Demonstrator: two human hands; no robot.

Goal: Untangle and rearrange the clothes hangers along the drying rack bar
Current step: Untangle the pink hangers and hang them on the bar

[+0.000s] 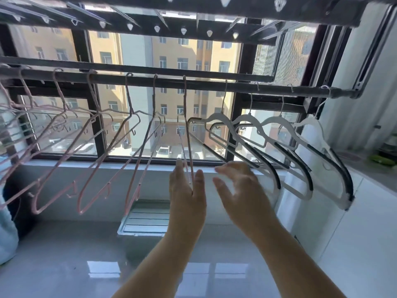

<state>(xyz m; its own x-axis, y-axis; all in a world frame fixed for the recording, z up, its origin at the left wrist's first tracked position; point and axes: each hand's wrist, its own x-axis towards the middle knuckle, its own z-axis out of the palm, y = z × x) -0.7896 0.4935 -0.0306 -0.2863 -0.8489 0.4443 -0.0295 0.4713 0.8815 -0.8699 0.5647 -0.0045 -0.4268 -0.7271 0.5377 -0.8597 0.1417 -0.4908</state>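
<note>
— Item one: where is the bar sitting?

— The drying rack bar (204,85) is running level across the window (99,125), well above the sill (129,166). Every hanger in view is hanging from it by its hook.

— And how are the hangers lying?

— The pink wire hangers (154,95) are occupying the left and middle stretch. Those at the far left are crowding together and crossing one another. Those toward the middle are hanging apart. Four white hangers (275,120) with dark-edged arms are taking up the right stretch, and their arms are overlapping.

— Left hand?

— The left hand (187,196) is reaching up beneath the bar with its fingers straight and together and its thumb held apart. The rightmost pink hanger (184,100) is hanging edge-on. Its lower end is lying in the fork between thumb and forefinger, touching the hand. No finger is curling round it.

— Right hand?

— The right hand (242,190) is hovering just beside the left, blurred, with its fingers spread and relaxed and gripping nothing. Its fingertips are sitting near the lower arm of the nearest white hanger (218,116). I cannot tell whether they are touching it.
</note>
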